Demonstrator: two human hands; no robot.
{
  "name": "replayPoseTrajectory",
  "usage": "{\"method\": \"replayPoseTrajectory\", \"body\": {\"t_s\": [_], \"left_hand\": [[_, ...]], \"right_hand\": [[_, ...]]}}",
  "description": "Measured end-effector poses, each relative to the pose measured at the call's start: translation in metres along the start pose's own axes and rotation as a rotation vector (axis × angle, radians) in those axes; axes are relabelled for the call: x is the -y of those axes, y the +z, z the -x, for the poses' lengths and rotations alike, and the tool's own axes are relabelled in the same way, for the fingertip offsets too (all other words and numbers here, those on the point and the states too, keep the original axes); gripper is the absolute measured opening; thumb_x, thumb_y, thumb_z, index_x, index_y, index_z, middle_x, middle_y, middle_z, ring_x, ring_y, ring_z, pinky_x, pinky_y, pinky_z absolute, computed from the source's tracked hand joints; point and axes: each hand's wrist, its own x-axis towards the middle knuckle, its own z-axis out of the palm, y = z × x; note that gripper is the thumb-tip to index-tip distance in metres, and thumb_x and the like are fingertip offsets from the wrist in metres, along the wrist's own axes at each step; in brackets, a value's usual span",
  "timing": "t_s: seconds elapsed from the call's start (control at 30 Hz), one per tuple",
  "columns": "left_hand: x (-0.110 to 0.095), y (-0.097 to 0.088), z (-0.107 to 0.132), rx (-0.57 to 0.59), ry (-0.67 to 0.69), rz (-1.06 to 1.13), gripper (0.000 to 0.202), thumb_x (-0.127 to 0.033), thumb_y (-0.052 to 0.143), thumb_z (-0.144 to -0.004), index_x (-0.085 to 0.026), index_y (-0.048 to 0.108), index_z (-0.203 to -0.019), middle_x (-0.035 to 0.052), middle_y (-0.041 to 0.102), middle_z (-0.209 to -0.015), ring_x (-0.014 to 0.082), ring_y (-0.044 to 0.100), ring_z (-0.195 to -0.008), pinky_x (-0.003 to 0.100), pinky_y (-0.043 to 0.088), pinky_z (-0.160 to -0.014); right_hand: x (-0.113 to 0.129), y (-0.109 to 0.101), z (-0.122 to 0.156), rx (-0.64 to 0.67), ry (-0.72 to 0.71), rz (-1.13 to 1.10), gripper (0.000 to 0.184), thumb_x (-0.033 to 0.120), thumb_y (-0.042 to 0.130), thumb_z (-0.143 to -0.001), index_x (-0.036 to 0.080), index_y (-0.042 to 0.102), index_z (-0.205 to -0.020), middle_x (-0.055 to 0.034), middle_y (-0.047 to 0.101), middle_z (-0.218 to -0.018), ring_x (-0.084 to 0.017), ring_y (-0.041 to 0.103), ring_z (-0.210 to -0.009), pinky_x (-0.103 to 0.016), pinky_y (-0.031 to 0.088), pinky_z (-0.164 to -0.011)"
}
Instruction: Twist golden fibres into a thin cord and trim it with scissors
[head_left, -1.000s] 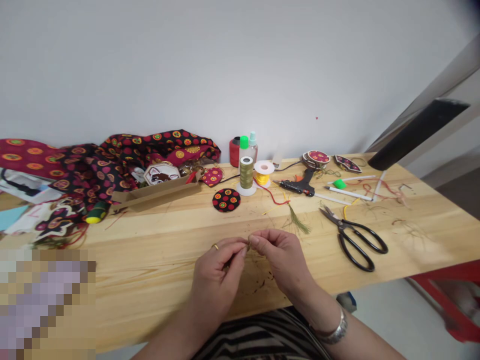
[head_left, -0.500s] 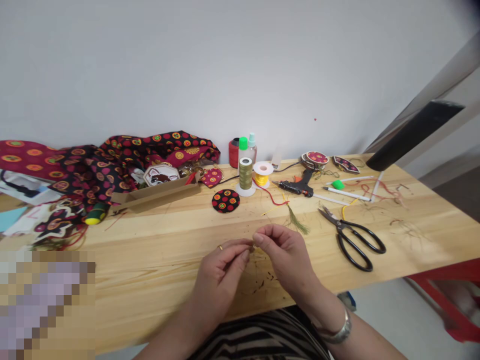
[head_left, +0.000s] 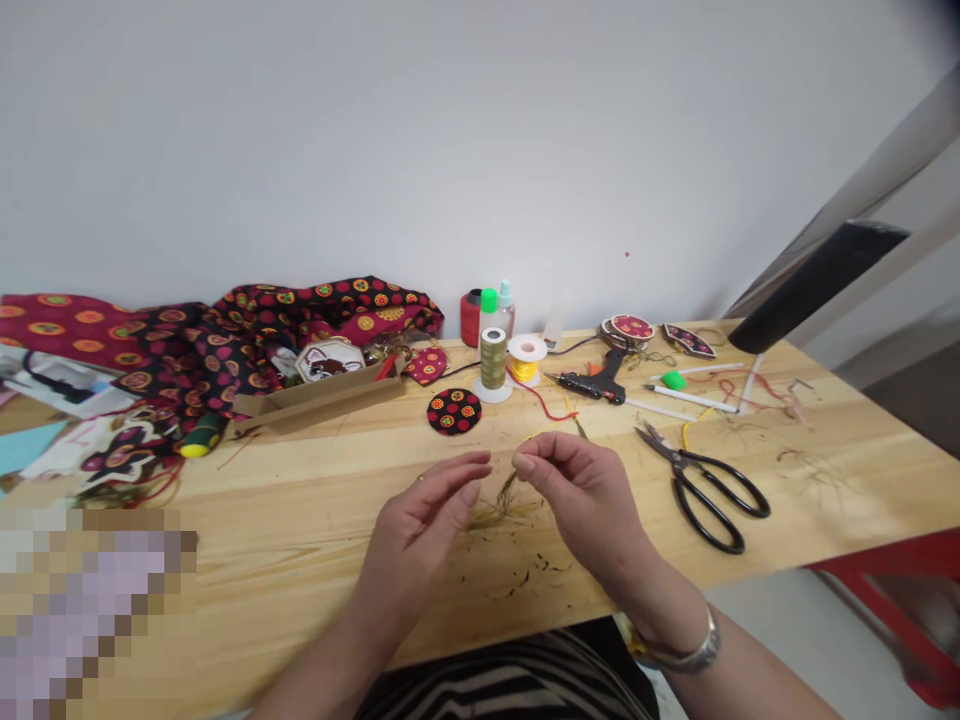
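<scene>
My right hand is closed in a pinch over the front of the table. From its fingertips hangs a small tuft of olive-brown thread, its ends loose. Just left of it, my left hand has its thumb apart from its outstretched fingers and holds nothing. Thread scraps litter the wood below the hands. Behind the right hand, a green tassel is mostly hidden. Black-handled scissors lie to the right with their blades slightly apart.
Behind my hands stand an olive thread spool, a yellow cord spool and bottles. A round patterned fabric piece lies before them. A glue gun rests at the back right. Patterned cloth and a cardboard tray fill the left.
My left hand has let go and drawn left, its fingers opening. The right hand keeps its pinch, and the thread tuft now shows hanging from it. The view has tilted slightly.
</scene>
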Motion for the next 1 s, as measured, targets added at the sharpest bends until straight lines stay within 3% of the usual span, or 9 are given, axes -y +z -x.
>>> {"method": "replayPoseTrajectory", "body": {"t_s": [0.2,0.43,0.57,0.7,0.83,1.0], "left_hand": [[0.000,0.006,0.006,-0.243,0.322,-0.168,0.020,-0.016,0.066,-0.077,-0.029,0.070,-0.092,0.0001,0.061,-0.098,0.0164,0.058,-0.095,0.028,0.047,-0.084],[-0.004,0.011,0.006,-0.287,0.433,-0.367,0.015,-0.015,0.067,-0.076,-0.025,0.067,-0.088,-0.0016,0.056,-0.083,0.0140,0.055,-0.080,0.024,0.045,-0.072],[-0.007,0.010,0.004,-0.230,0.408,-0.343,0.012,-0.012,0.062,-0.080,-0.023,0.066,-0.084,-0.0027,0.054,-0.078,0.0118,0.053,-0.073,0.022,0.043,-0.066],[-0.009,0.008,0.001,-0.173,0.285,-0.281,0.010,-0.015,0.057,-0.083,-0.022,0.063,-0.079,-0.0031,0.053,-0.075,0.0116,0.051,-0.069,0.022,0.041,-0.062],[-0.008,0.007,0.002,-0.192,0.193,-0.232,0.011,-0.019,0.054,-0.085,-0.022,0.061,-0.077,-0.0031,0.054,-0.075,0.0121,0.051,-0.070,0.023,0.041,-0.064],[-0.002,0.006,0.006,-0.232,0.260,-0.362,0.008,-0.019,0.065,-0.078,-0.023,0.065,-0.085,-0.0028,0.056,-0.078,0.0125,0.051,-0.070,0.023,0.041,-0.064]], "right_hand": [[-0.003,0.006,-0.001,-0.020,0.048,-0.030,0.013,0.028,0.064,-0.069,0.016,0.062,-0.062,0.0020,0.057,-0.057,-0.010,0.046,-0.054,-0.024,0.039,-0.053],[-0.006,0.011,0.001,0.030,0.030,-0.031,0.014,0.027,0.062,-0.071,0.016,0.062,-0.063,0.0020,0.056,-0.056,-0.010,0.046,-0.055,-0.023,0.038,-0.054],[-0.008,0.011,0.001,0.043,0.020,-0.020,0.013,0.026,0.062,-0.072,0.016,0.062,-0.063,0.0020,0.056,-0.056,-0.010,0.045,-0.054,-0.023,0.038,-0.053],[-0.007,0.011,0.002,0.054,0.022,-0.012,0.013,0.025,0.062,-0.072,0.015,0.062,-0.063,0.0019,0.056,-0.056,-0.009,0.046,-0.053,-0.022,0.038,-0.052],[-0.006,0.011,0.001,0.050,0.041,-0.004,0.014,0.024,0.061,-0.072,0.014,0.061,-0.062,0.0020,0.055,-0.055,-0.008,0.044,-0.052,-0.021,0.037,-0.050],[-0.007,0.011,0.001,0.055,0.042,-0.002,0.013,0.024,0.061,-0.072,0.014,0.062,-0.064,0.0017,0.056,-0.056,-0.009,0.045,-0.054,-0.022,0.038,-0.052]]}}
